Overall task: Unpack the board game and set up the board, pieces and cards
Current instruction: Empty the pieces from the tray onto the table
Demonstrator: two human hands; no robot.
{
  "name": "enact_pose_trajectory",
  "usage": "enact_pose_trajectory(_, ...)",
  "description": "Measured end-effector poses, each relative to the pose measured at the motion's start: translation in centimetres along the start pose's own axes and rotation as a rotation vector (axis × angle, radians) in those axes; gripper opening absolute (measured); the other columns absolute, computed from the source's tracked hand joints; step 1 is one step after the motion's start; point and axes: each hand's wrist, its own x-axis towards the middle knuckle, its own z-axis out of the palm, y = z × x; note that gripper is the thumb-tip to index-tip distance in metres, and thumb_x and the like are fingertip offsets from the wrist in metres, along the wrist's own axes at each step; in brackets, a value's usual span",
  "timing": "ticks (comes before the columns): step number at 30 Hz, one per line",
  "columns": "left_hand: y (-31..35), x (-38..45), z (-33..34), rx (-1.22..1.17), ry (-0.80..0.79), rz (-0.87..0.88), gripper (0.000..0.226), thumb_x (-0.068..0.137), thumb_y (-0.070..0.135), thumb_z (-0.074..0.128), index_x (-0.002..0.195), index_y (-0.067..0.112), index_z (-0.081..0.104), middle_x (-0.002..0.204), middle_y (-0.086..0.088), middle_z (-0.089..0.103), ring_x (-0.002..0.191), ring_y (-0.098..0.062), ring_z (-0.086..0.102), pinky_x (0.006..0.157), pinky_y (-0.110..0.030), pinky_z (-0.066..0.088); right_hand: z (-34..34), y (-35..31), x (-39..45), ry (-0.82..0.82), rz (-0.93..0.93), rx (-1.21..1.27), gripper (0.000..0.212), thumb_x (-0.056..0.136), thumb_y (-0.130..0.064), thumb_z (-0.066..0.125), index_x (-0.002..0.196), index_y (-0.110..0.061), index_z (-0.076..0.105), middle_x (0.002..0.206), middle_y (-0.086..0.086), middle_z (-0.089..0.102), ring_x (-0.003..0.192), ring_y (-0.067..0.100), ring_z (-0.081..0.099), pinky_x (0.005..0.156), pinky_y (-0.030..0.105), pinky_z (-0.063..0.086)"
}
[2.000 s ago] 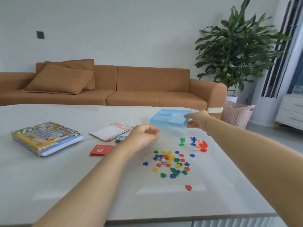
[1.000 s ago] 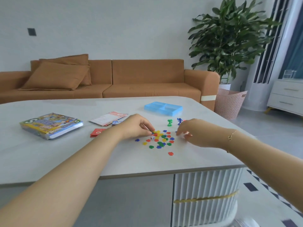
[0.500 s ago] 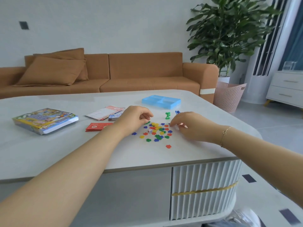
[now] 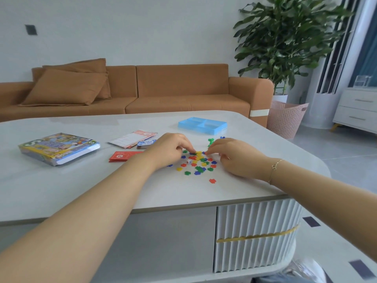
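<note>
White walls close off the back of a living room, where a tan sofa with two loose cushions runs behind a pale grey table with rounded corners. Beside the sofa's right arm stand a pink perforated basket and a tall leafy plant; a white drawer unit sits further right on a light tiled floor.

Near the table's left edge lies the game box, brightly printed, with a large "S" on a green corner patch; the other lettering is too small to read. Toward the middle lies a fanned stack of paper sheets, and just beside it a small deck of blue-backed cards, its print illegible. A red card packet bearing a round white emblem rests in front of them. A blue plastic tray with compartments sits toward the far right corner.

Scattered on the table's right half, near the front edge, is a heap of small coloured tokens in red, yellow, green and blue, with a white die among them and one red token lying apart. A green pawn and a blue pawn stand just behind the heap.

Both hands hover over the heap's far side. The left hand has curled fingers with tips down among the tokens; whether they pinch one I cannot tell. The right hand, a thin gold bracelet at its wrist, has bent fingers touching the tokens, its grasp likewise unclear.
</note>
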Motion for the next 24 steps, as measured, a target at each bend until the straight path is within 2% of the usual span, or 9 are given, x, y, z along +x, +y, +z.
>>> enact_pose_trajectory(3, -0.1, 0.2, 0.2, 0.044, -0.024, -0.008, 0.054, 0.085, -0.011, 0.035, 0.109, 0.018, 0.072, 0.122, 0.005, 0.062, 0.115, -0.009, 0.052, 0.096, -0.017, 0.037, 0.0, 0.3, -0.6, 0.063, -0.026, 0.058, 0.056, 0.083, 0.003, 0.035, 0.120, -0.027, 0.065, 0.130, -0.007, 0.057, 0.114, 0.012, 0.053, 0.099, 0.028, 0.041)
enact_pose_trajectory(5, -0.2, 0.1, 0.1, 0.027, 0.006, -0.002, 0.055, 0.085, -0.012, 0.034, 0.111, 0.018, 0.072, 0.124, 0.005, 0.061, 0.118, -0.009, 0.051, 0.098, -0.018, 0.036, 0.1, 0.5, -1.1, 0.064, -0.054, 0.076, 0.059, 0.080, 0.005, 0.035, 0.118, -0.026, 0.067, 0.127, -0.008, 0.059, 0.115, 0.012, 0.052, 0.101, 0.030, 0.041)
enact_pose_trajectory(9, 0.0, -0.3, -0.6, -0.038, 0.086, 0.016, 0.056, 0.079, -0.014, 0.034, 0.097, 0.017, 0.077, 0.118, 0.005, 0.064, 0.113, -0.008, 0.053, 0.096, -0.018, 0.037, 0.5, 0.4, -0.8, 0.036, -0.053, 0.051, 0.050, 0.089, -0.003, 0.038, 0.125, -0.028, 0.062, 0.129, -0.009, 0.056, 0.123, 0.012, 0.045, 0.104, 0.032, 0.038)
enact_pose_trajectory(11, 0.2, -0.3, -0.4, -0.030, 0.030, 0.008, 0.056, 0.079, -0.013, 0.034, 0.096, 0.018, 0.077, 0.118, 0.006, 0.064, 0.113, -0.007, 0.052, 0.096, -0.019, 0.037, 0.6, 0.3, -0.7, 0.040, -0.040, 0.051, 0.048, 0.090, -0.005, 0.038, 0.126, -0.027, 0.061, 0.129, -0.008, 0.056, 0.122, 0.013, 0.045, 0.103, 0.031, 0.038)
enact_pose_trajectory(13, 0.1, 0.0, 0.2, -0.015, -0.035, 0.005, 0.058, 0.077, -0.013, 0.035, 0.099, 0.021, 0.077, 0.120, 0.006, 0.063, 0.116, -0.009, 0.050, 0.100, -0.025, 0.039, 0.5, 0.3, -1.0, 0.089, -0.022, 0.075, 0.052, 0.086, 0.000, 0.037, 0.123, -0.027, 0.063, 0.127, -0.008, 0.056, 0.116, 0.013, 0.049, 0.098, 0.027, 0.040)
enact_pose_trajectory(16, -0.1, 0.1, 0.5, -0.017, -0.014, -0.012, 0.062, 0.076, -0.014, 0.033, 0.103, 0.024, 0.074, 0.125, 0.006, 0.060, 0.120, -0.010, 0.048, 0.105, -0.030, 0.038, 0.3, 0.2, -1.4, 0.129, -0.035, 0.117, 0.057, 0.081, 0.005, 0.036, 0.115, -0.027, 0.068, 0.123, -0.008, 0.058, 0.108, 0.012, 0.052, 0.094, 0.028, 0.043)
enact_pose_trajectory(20, 0.1, -0.5, -0.3, -0.076, 0.098, 0.017, 0.064, 0.075, -0.018, 0.030, 0.100, 0.021, 0.075, 0.122, 0.005, 0.061, 0.118, -0.008, 0.049, 0.104, -0.025, 0.037, 0.4, 0.1, -1.2, 0.073, -0.048, 0.099, 0.059, 0.083, 0.006, 0.033, 0.116, -0.029, 0.068, 0.127, -0.009, 0.057, 0.119, 0.010, 0.047, 0.102, 0.031, 0.040)
enact_pose_trajectory(24, 0.3, -1.1, -0.5, -0.138, -0.006, 0.012, 0.066, 0.074, -0.019, 0.030, 0.098, 0.022, 0.075, 0.119, 0.009, 0.063, 0.112, -0.001, 0.051, 0.090, -0.008, 0.035, 0.4, 0.2, -1.1, 0.086, -0.037, 0.116, 0.059, 0.083, 0.006, 0.033, 0.118, -0.028, 0.066, 0.126, -0.008, 0.055, 0.109, 0.007, 0.048, 0.099, 0.027, 0.040)
